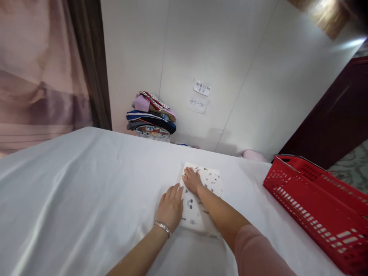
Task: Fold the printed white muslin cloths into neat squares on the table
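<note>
A folded white cloth [198, 209] printed with small dark figures lies flat on the white-covered table in front of me. My right hand [192, 180] rests on its far left corner, fingers spread and pressing down on the fabric. Along the cloth's left edge lies my left hand [170, 207], fingers stretched forward and its inner side touching the edge. A bracelet circles the left wrist. Part of the cloth is hidden under my right forearm.
A red plastic basket [310, 195] with a metal handle stands on the table's right side. Beyond the far edge rises a stack of folded clothes [152, 117]. Handwritten paper notes [199, 104] hang on the wall. A pinkish curtain [43, 69] hangs at the left.
</note>
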`<state>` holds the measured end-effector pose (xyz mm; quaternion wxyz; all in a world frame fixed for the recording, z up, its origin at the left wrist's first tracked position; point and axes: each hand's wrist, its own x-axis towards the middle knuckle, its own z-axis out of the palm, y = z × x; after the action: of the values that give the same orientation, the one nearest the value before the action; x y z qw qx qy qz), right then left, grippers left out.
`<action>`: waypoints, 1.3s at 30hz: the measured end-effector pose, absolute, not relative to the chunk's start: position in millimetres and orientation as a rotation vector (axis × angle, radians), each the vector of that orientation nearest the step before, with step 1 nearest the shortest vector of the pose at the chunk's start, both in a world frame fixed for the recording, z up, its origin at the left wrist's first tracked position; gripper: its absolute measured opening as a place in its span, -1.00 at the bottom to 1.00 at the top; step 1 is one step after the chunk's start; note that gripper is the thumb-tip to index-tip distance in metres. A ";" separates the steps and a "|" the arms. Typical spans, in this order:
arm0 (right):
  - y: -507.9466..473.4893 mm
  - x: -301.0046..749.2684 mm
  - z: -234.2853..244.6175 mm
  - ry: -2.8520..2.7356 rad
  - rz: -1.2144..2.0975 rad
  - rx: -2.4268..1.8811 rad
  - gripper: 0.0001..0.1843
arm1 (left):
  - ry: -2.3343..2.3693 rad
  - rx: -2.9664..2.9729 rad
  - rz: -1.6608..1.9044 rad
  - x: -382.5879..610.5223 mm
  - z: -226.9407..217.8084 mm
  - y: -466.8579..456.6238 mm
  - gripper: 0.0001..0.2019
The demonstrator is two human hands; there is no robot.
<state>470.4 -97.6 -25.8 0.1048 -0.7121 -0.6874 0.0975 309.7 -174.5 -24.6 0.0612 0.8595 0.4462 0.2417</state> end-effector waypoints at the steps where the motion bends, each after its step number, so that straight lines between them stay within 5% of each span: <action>1: -97.9 472.5 -23.4 -2.041 0.309 -2.081 -0.50 | 1.256 2.648 0.738 310.4 -27.2 -175.8 -0.60; 13: -106.5 526.4 -25.6 -2.019 0.213 -2.248 -0.37 | 1.204 2.592 0.475 315.9 -35.5 -182.5 -0.59; 23: -119.1 582.1 -16.8 -1.693 0.141 -2.275 -0.48 | 1.209 2.573 0.522 314.5 -38.5 -181.5 -0.60; 39: -263.3 600.3 -49.3 -1.331 0.397 -2.038 -0.52 | 1.591 2.589 0.326 262.5 -2.8 -127.3 -0.61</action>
<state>600.3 -263.3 -49.3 0.3313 -0.7797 -0.5091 0.1517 262.5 -127.3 -2.8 0.0424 0.8463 0.5202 0.1066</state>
